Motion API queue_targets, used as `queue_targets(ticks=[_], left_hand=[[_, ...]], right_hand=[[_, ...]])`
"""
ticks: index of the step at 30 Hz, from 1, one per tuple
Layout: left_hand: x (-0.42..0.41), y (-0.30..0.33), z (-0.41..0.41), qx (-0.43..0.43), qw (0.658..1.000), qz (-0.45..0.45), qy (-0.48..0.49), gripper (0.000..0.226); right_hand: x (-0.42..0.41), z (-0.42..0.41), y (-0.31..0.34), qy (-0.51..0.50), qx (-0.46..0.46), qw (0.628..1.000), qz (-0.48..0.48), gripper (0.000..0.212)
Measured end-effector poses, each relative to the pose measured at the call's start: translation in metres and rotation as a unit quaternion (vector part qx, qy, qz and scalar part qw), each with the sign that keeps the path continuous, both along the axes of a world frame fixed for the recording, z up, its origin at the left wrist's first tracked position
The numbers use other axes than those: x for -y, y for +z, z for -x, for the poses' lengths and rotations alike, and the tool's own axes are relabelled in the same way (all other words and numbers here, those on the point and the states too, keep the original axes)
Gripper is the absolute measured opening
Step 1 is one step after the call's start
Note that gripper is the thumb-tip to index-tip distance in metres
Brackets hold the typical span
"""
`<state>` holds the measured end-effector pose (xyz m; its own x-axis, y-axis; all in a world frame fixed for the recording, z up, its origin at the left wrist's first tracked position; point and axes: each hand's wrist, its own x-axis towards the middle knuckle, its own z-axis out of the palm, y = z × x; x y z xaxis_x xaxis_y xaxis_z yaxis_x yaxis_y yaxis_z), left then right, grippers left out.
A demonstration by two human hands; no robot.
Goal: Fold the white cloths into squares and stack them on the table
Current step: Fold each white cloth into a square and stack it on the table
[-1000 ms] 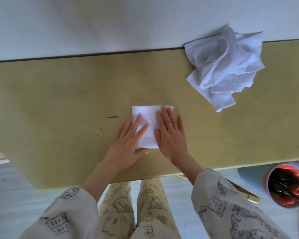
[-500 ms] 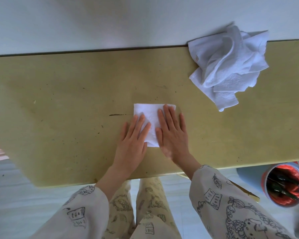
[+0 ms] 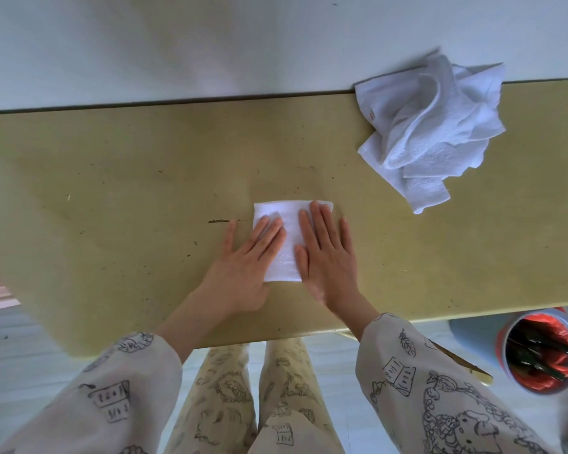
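Your left hand (image 3: 243,267) and right hand (image 3: 325,257) press the folded cloth (image 3: 289,244) flat on the tabletop (image 3: 112,191), fingers (image 3: 322,221) straight; crumpled cloths (image 3: 430,132) lie well beyond your right fingertips.

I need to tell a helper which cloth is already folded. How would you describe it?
On the yellow-green table, look near the front edge, under the left hand and right hand. The folded cloth is flat and square, unlike the crumpled pile at the back right.
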<state>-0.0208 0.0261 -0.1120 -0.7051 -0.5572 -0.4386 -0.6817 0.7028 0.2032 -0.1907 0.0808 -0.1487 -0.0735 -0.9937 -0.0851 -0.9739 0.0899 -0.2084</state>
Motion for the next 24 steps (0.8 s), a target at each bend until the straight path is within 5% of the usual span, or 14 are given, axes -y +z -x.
queue_targets(ticks=[5, 9, 13, 24], left_hand=[[0.011, 0.011, -0.003, 0.003, 0.997, -0.083, 0.012, 0.085], [0.004, 0.000, 0.005, -0.083, 0.995, 0.027, 0.050, 0.068], [0.007, -0.012, 0.025, -0.081, 0.989, 0.098, 0.081, 0.055], [0.009, -0.027, 0.020, -0.056, 0.989, 0.110, 0.087, 0.070]], right_hand=[[0.000, 0.000, 0.001, -0.005, 0.007, 1.000, 0.007, 0.055], [0.001, -0.001, 0.000, -0.002, 0.007, 1.000, 0.009, 0.055], [0.000, -0.001, -0.001, 0.002, -0.002, 1.000, 0.003, 0.055], [0.002, 0.000, -0.002, 0.004, 0.002, 1.000, 0.003, 0.057]])
